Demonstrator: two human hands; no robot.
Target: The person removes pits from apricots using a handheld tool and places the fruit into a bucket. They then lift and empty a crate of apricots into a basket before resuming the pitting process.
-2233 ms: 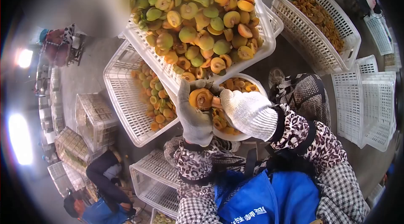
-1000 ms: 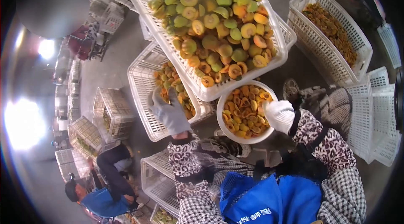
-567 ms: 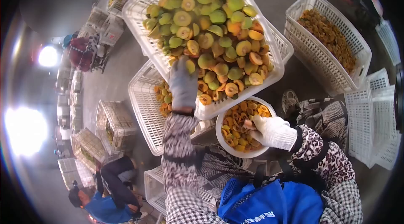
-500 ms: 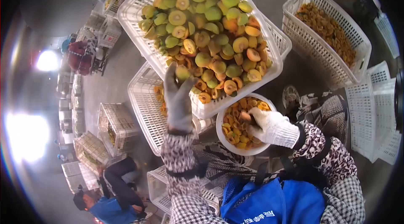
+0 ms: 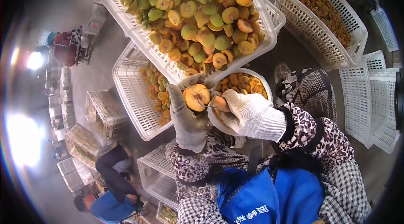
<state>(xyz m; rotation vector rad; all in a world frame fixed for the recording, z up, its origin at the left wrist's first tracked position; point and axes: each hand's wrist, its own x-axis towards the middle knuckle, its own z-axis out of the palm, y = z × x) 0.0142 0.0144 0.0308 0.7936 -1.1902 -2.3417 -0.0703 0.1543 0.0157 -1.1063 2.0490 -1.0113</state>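
My left hand (image 5: pixel 187 116), in a grey glove, is closed around a halved stone fruit (image 5: pixel 196 97) with its orange cut face turned up. In a white knit glove, my right hand (image 5: pixel 250 112) grips a small pitting tool (image 5: pixel 220 103) with a brownish handle. The tool's thin curved metal end touches or nearly touches the right edge of the cut face. Just beyond both hands stands a large white crate (image 5: pixel 269 41) heaped with green and orange fruit halves. Partly behind my right hand is a white bucket (image 5: pixel 269 85) holding orange fruit pieces.
A lower white crate (image 5: pixel 130 93) with more fruit sits to the left. Another crate (image 5: pixel 313 41) at upper right holds orange pieces. Nested crates (image 5: pixel 364 106) stand at right. A person in blue (image 5: pixel 111 207) sits at lower left among crates; another (image 5: pixel 66 47) is farther off.
My left hand has come back from the heaped crate with a fruit half. My right hand has moved out of the bucket, up and left, bringing the pitting tool to the fruit.
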